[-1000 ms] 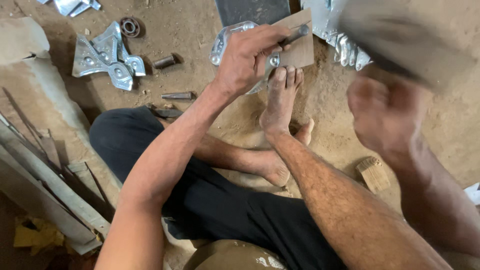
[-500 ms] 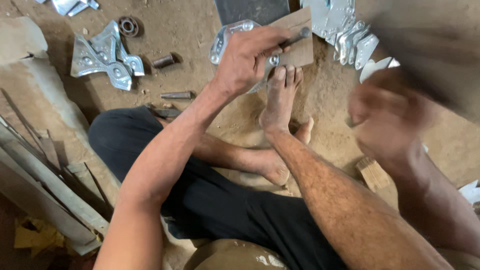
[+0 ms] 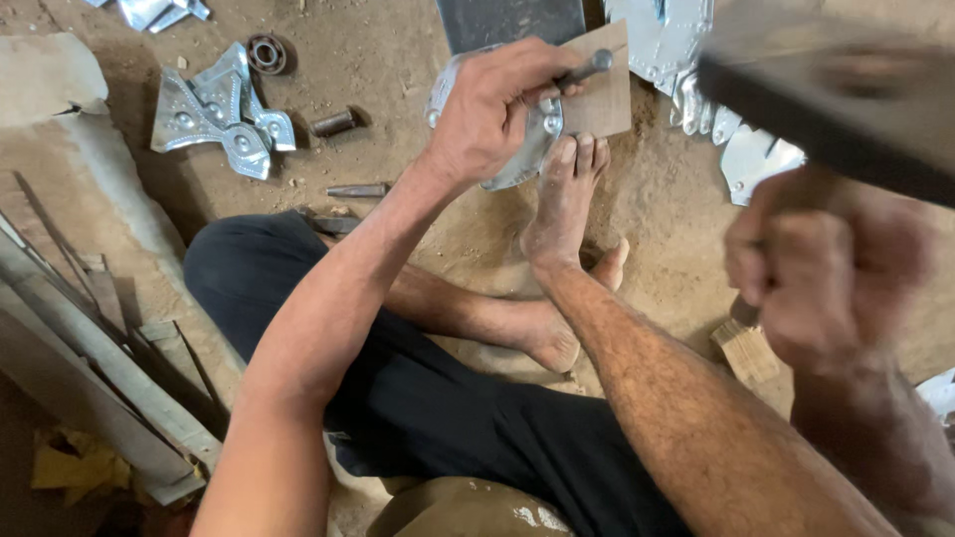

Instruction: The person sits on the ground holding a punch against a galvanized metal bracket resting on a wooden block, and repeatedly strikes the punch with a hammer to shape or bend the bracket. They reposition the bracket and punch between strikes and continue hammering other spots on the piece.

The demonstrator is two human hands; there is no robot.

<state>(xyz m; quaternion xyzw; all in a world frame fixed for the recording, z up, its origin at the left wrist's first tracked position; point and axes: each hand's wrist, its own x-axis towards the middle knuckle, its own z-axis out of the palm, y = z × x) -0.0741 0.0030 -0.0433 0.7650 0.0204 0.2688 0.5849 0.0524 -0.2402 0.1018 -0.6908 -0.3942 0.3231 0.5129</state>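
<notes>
Gripping a steel punch (image 3: 582, 70), the left hand (image 3: 487, 114) is standing it on the stamped metal plate (image 3: 527, 149) that the toes (image 3: 575, 154) are pinning just below it. Raised well right of the plate, the right hand (image 3: 826, 268) is clenching a blurred hammer (image 3: 826, 109); I judge a square strike matters.

No packages, labels, signs or screens show anywhere in the frame. The nearest thing to packaging is a crumpled yellow scrap (image 3: 75, 467) at the lower left of the frame, too unclear to identify.
</notes>
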